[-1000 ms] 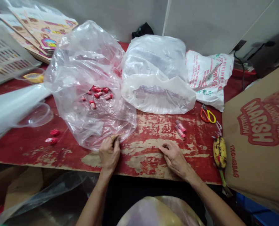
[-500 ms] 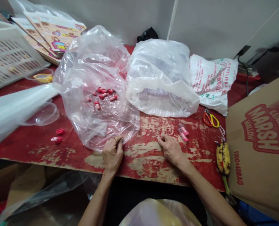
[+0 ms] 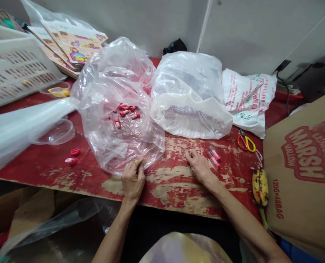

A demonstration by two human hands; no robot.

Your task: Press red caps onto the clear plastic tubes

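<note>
My left hand [image 3: 133, 179] is closed, thumb against curled fingers, at the near edge of a clear plastic bag [image 3: 148, 142]. What it holds, if anything, is hidden. Inside that bag lie several small red-and-pink tubes [image 3: 124, 112]. My right hand [image 3: 199, 168] rests on the worn red tabletop [image 3: 173, 182], fingers loosely bent and apart from any object. Just beyond it, two small clear-and-pink tubes [image 3: 214, 157] lie side by side. To the left, two small red pieces [image 3: 71, 161] sit on the table.
A white bag with clear purplish items [image 3: 190, 91] and a printed white sack [image 3: 247, 98] stand behind. Scissors [image 3: 246, 141], a spotted banana [image 3: 260, 188] and a large carton [image 3: 302, 175] are right. A white basket [image 3: 22, 65], clear round lid [image 3: 54, 132] and printed sheets [image 3: 72, 47] are left.
The view has shifted slightly, so the scene sits a little further right and lower. Both hands stay in nearly the same places on the table.
</note>
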